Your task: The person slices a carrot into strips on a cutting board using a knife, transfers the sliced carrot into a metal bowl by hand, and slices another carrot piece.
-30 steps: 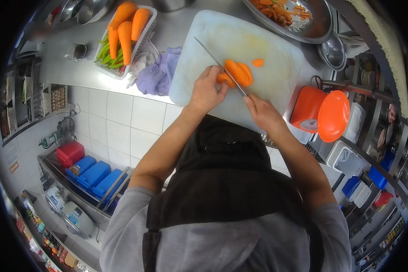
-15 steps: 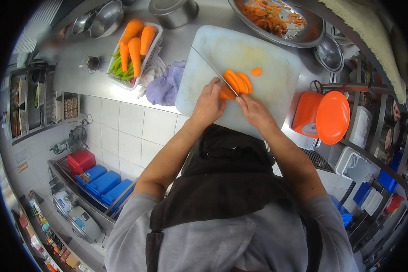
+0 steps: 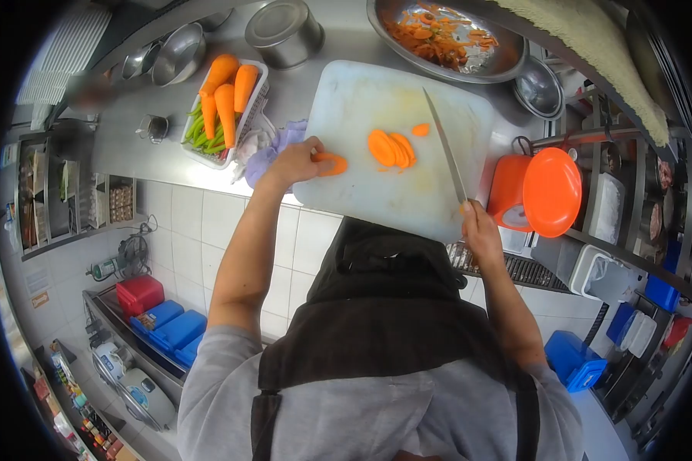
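Observation:
My left hand [image 3: 294, 164] is closed around a piece of carrot [image 3: 331, 164] at the left edge of the white cutting board [image 3: 361, 192]. In my right hand [image 3: 480, 232] is the handle of a long knife [image 3: 447, 150], at the board's lower right. The blade lies over the right part of the board and points away from me. Between the hands several overlapping carrot slices [image 3: 390, 149] lie on the board. A small carrot end piece [image 3: 420, 129] rests apart from them, nearer the blade.
Left of the board are a purple cloth [image 3: 261, 167] and a white basket [image 3: 221, 159] of whole carrots and green chillies. A metal bowl [image 3: 507, 73] of carrot peelings stands behind. At right is an orange container [image 3: 509, 192] with an orange lid [image 3: 552, 192].
My hands have moved apart. The left has drawn the carrot piece to the board's left edge; the right has carried the knife off the carrot to the right.

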`<action>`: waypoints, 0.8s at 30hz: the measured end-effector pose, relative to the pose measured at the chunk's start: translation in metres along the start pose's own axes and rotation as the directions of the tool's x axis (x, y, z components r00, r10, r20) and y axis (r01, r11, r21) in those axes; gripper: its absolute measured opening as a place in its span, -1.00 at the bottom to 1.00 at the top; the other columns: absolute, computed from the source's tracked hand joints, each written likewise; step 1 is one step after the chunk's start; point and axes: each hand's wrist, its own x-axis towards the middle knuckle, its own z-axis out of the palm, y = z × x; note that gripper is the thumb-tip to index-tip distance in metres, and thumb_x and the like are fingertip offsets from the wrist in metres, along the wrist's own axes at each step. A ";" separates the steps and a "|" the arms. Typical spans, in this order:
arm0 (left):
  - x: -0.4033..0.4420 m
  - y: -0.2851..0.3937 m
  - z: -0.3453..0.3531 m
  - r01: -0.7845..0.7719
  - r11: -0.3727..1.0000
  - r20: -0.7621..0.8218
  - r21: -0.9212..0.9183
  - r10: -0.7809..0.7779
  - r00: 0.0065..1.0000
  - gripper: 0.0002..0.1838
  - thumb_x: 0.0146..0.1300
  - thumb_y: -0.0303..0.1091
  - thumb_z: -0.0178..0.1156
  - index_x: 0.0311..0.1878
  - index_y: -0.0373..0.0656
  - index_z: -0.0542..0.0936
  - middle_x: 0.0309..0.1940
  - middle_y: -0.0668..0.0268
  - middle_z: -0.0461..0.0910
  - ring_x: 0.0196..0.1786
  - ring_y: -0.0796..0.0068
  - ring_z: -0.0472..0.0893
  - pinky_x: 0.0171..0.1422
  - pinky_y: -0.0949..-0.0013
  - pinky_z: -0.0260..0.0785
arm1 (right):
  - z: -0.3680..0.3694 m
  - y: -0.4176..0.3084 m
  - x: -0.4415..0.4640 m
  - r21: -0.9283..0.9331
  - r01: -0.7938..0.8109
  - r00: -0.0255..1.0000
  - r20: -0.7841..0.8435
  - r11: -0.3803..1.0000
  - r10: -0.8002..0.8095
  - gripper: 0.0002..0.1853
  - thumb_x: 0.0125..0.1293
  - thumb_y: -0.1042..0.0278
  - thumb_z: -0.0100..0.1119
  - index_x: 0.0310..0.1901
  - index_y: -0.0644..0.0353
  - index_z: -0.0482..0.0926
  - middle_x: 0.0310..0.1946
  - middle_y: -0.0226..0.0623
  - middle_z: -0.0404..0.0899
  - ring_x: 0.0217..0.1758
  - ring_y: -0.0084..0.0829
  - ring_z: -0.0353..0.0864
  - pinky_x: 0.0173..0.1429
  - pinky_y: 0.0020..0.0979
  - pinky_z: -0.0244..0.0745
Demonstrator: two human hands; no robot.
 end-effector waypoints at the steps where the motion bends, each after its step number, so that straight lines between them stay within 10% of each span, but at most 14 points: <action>1: 0.004 0.001 0.000 0.001 0.999 -0.024 0.034 -0.001 1.000 -0.45 0.10 -0.04 0.38 0.09 -0.16 0.60 -0.13 0.02 0.72 -0.04 0.02 0.70 0.06 0.15 0.52 | -0.002 0.005 -0.003 -0.001 -0.002 1.000 -0.008 1.000 0.002 -0.56 0.57 0.00 -0.13 -0.01 0.26 0.55 -0.48 0.06 0.56 -0.37 0.00 0.62 -0.22 -0.14 0.47; 4: 0.013 0.008 0.007 -0.045 0.901 -0.121 0.432 0.107 0.987 -0.47 0.11 -0.12 0.35 0.10 -0.22 0.57 -0.12 0.00 0.68 0.03 0.00 0.66 0.09 0.11 0.54 | -0.001 0.020 -0.007 0.001 -0.041 0.998 -0.054 0.999 0.041 -0.54 0.57 0.00 -0.13 -0.04 0.30 0.55 -0.52 0.04 0.55 -0.44 -0.05 0.60 -0.27 -0.14 0.46; 10: 0.055 0.101 0.054 -0.464 0.820 -0.392 0.336 0.570 0.722 -0.75 0.12 -0.33 0.28 -0.14 -0.22 0.66 -0.09 0.07 0.66 -0.01 0.04 0.65 0.10 0.07 0.54 | 0.003 0.013 -0.014 0.067 -0.094 0.992 -0.075 0.993 0.099 -0.53 0.58 -0.01 -0.14 -0.05 0.31 0.56 -0.61 -0.14 0.48 -0.60 -0.30 0.51 -0.43 -0.26 0.42; 24: 0.092 0.174 0.071 -0.368 0.804 -0.025 0.467 0.428 0.903 -0.80 0.22 -0.50 0.13 -0.10 -0.21 0.64 -0.04 0.09 0.67 0.09 0.11 0.63 0.16 0.14 0.52 | -0.009 0.015 -0.005 0.030 -0.093 0.995 -0.031 0.995 0.094 -0.54 0.57 0.00 -0.12 -0.02 0.31 0.55 -0.48 0.09 0.58 -0.40 0.01 0.65 -0.23 -0.11 0.50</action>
